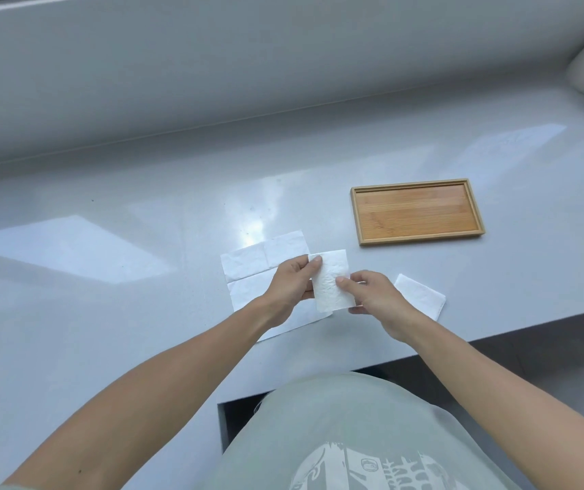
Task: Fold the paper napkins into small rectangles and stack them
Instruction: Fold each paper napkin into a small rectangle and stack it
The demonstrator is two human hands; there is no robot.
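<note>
— Gleaming under window light, the pale grey countertop (141, 213) ran back to a raised ledge (212, 65), didn't it?

— It did. Both hands met at centre: the left hand (288, 282) and right hand (371, 295) each pinched a folded napkin (329, 281), fingers closed narrowly on its edges.

— And beneath?

— An unfolded napkin (248, 267) lay flat at nine o'clock of it. Another folded rectangle (421, 295) sat at three o'clock, near the counter's edge. A wooden tray (474, 210) rested at one o'clock.
</note>
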